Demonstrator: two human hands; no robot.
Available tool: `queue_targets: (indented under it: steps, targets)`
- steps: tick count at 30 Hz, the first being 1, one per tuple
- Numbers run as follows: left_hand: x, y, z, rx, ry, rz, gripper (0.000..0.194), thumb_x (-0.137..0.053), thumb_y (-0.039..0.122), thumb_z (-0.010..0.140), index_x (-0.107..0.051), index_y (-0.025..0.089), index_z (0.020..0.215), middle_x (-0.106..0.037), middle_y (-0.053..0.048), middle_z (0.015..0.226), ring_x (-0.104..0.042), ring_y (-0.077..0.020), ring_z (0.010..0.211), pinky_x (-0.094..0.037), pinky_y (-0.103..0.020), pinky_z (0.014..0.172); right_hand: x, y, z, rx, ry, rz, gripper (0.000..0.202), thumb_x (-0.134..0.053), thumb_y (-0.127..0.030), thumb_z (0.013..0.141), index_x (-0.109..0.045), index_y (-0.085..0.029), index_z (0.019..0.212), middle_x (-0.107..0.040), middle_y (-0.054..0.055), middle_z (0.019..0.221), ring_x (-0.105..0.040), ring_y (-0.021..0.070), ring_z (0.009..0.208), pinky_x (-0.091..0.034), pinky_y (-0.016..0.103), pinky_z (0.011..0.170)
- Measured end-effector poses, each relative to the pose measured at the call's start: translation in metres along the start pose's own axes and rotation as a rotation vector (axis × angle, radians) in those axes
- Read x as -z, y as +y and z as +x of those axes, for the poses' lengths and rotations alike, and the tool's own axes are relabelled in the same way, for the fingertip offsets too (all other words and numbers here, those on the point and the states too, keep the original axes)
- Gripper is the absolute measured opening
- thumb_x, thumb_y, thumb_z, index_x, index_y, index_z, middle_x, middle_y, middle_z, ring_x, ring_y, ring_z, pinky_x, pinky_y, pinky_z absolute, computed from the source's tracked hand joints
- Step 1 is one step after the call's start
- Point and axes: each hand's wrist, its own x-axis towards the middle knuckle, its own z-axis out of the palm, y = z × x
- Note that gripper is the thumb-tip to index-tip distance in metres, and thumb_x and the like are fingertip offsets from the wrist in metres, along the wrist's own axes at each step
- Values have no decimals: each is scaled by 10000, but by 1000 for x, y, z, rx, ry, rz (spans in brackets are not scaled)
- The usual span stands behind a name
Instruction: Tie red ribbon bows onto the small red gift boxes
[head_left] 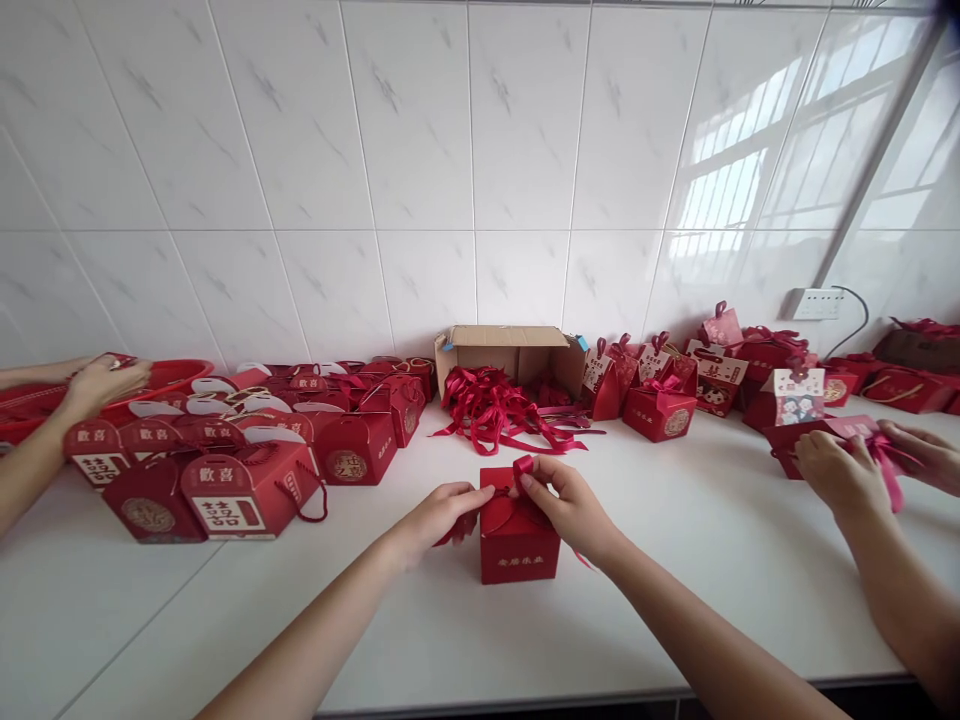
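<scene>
In front of me a small red gift box stands upright on the white table, gold writing on its near side. Both my hands are at its top, working a dark red ribbon. My left hand pinches the ribbon at the box's left top edge, and part of the ribbon hangs below those fingers. With thumb and forefinger, my right hand holds a raised loop of the ribbon. A ribbon tail trails off to the right of the box. The middle of the ribbon is partly hidden by my fingers.
Behind the box, an open cardboard carton spills loose red ribbons. Rows of red boxes stand left, more boxes right. Other people's hands work at both sides: one by a red basin, another on a ribboned box.
</scene>
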Motion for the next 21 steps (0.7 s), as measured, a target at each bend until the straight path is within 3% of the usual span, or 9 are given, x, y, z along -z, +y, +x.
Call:
queue_targets:
  steps: [4, 7, 12, 15, 18, 21]
  targets:
    - [11, 13, -9, -52, 23, -2, 384, -663, 494, 658, -487, 167, 558, -384, 67, 529, -349, -81, 494, -238, -229, 502, -12, -4, 3, -92, 187, -151, 197, -474, -276, 794, -554, -183, 639, -632, 15, 662, -547, 148, 621, -417, 257, 597]
    - [16, 35, -17, -151, -12, -21, 358, -658, 443, 691, -495, 165, 535, -422, 54, 510, -371, -85, 492, -263, -233, 504, -18, -4, 5, -88, 244, -307, 175, -488, -259, 751, -588, -190, 623, -630, 10, 623, -534, 153, 593, -404, 263, 583]
    - [4, 80, -12, -325, -93, 11, 295, -621, 415, 747, -610, 157, 606, -542, 12, 569, -477, -107, 553, -378, -251, 603, -17, -10, 2, 37, 122, -407, 210, -464, -235, 757, -660, -211, 687, -634, -7, 626, -531, 137, 587, -399, 251, 601]
    - [-8, 97, 2, -344, -174, 46, 313, -595, 470, 758, -684, 172, 791, -654, -35, 759, -581, -157, 716, -418, -276, 705, -14, -12, -1, 52, 80, -399, 186, -500, -269, 757, -653, -202, 674, -636, -10, 628, -528, 135, 585, -394, 248, 595]
    - [-9, 93, 14, -385, -126, 32, 404, -506, 537, 797, -664, 216, 986, -668, -52, 952, -601, -198, 890, -423, -303, 789, -13, -10, 0, -25, 112, -314, 267, -488, -338, 793, -618, -180, 622, -638, 9, 625, -518, 138, 570, -383, 249, 564]
    - [-2, 70, 16, -406, 7, 124, 412, -511, 546, 791, -663, 199, 955, -668, -65, 946, -596, -220, 940, -423, -333, 842, -11, -5, 3, -77, 102, -210, 319, -455, -371, 821, -600, -172, 618, -646, 23, 653, -517, 141, 579, -379, 249, 553]
